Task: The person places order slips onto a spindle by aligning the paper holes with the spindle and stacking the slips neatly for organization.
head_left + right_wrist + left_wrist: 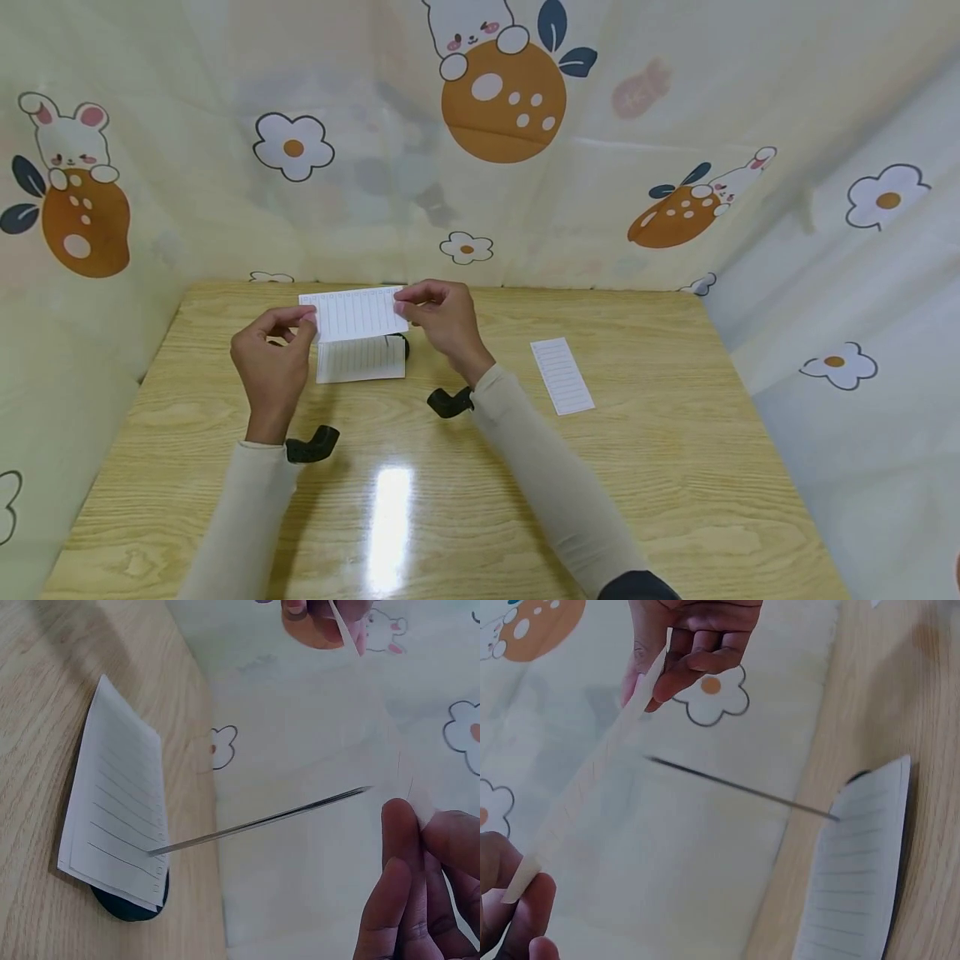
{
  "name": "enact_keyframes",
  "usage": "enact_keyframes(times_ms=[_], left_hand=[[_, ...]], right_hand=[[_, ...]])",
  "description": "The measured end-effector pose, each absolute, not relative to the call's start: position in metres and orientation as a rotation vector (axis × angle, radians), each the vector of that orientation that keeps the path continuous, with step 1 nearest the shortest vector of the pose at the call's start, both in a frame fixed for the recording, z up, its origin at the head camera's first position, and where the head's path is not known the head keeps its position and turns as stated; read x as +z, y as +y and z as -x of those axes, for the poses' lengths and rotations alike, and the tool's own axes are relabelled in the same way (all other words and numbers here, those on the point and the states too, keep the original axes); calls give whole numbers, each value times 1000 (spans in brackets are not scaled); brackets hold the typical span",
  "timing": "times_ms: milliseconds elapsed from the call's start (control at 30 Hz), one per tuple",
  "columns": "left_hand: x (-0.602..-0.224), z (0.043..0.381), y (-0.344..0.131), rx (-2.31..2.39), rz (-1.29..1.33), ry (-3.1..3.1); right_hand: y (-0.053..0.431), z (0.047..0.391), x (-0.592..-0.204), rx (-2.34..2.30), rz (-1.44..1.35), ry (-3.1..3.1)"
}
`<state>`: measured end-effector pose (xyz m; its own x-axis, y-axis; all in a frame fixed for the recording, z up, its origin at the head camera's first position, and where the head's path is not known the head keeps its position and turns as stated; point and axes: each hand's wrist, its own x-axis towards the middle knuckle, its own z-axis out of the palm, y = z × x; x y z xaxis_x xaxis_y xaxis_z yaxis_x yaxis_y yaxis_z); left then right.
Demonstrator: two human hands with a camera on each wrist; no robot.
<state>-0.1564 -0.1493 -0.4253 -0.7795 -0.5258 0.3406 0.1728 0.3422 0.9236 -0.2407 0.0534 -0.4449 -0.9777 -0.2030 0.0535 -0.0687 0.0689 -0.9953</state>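
Observation:
Both hands hold a lined paper slip (358, 315) by its two short ends. My left hand (272, 371) pinches the left end between thumb and fingers, and my right hand (444, 323) pinches the right end. Below it, more lined slips (362, 362) lie pierced on the thin metal spike (262, 823) of a paper spike holder. Its round dark base (129, 906) shows under their edge. In the right wrist view the pointed tip stands close to the held slip; whether they touch I cannot tell.
Another lined slip (562, 375) lies by itself on the wooden table (660, 467), to the right of the right forearm. A patterned curtain (360, 208) hangs behind the table and along both sides. Dark camera mounts (313, 445) stick out from the wrists.

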Motion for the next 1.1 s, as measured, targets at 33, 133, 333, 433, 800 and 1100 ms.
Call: enact_keyframes(times_ms=[33,133,333,433,800,1100], left_hand=[[-427,157,-150,-1486,-315,-2004],[-430,160,-152,-1502,-330,-2006],[-442,165,-156,-1521,-373,-2043],[-449,169,-159,-1521,-385,-2049],[-453,180,-169,-1540,-391,-1993],[-465,182,-173,-1566,-411,-2006]], right_hand=[[52,242,-446,-2050,274,2223],[49,244,-449,-2030,244,2230],[45,246,-456,-1998,158,2229],[44,246,-455,-2000,149,2224],[37,251,-445,-1997,134,2211],[36,252,-452,-2033,119,2151]])
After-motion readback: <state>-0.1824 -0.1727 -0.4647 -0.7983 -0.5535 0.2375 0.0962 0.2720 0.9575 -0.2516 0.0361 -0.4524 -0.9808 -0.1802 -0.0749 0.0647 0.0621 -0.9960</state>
